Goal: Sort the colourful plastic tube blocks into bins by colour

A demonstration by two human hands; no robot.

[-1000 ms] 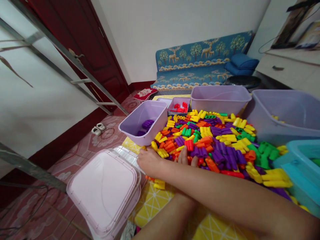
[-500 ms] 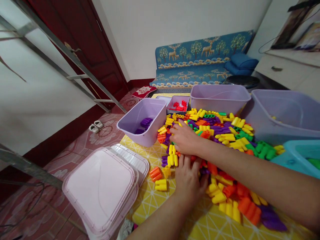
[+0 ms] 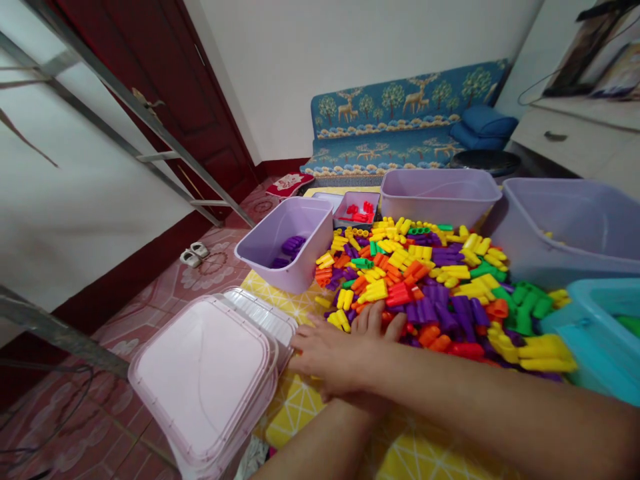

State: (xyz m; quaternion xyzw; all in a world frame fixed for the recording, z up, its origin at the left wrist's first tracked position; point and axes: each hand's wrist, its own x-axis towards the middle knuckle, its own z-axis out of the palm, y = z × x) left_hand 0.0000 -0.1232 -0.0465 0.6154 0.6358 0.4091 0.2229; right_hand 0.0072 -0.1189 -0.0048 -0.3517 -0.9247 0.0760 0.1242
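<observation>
A heap of plastic toy pieces (image 3: 395, 257), finger-like clusters in yellow, orange, purple, green and red, lies on a yellow patterned tablecloth (image 3: 430, 447). My left hand (image 3: 373, 323) rests at the near left edge of the heap, fingers apart against the pieces. Crossing over my left wrist, my right hand (image 3: 330, 353) reaches leftward with its fingers stretched out low over the cloth. A little orange shows at its fingertips; what lies beneath the palm is hidden. Yellow pieces (image 3: 340, 320) sit just beyond the right hand.
Around the heap stand a lilac tub (image 3: 313, 247) with purple pieces, a small box (image 3: 355, 220) with red pieces, two larger tubs (image 3: 440, 197) (image 3: 575, 227) and a turquoise bin (image 3: 585, 327). Stacked lids (image 3: 205, 380) lie at left. A ladder (image 3: 170, 157) leans nearby.
My right hand has come back from the heap's far left part to the near left edge, crossing over my left arm. Pieces in the heap have shifted toward me and right. The loose pieces on the cloth are now covered.
</observation>
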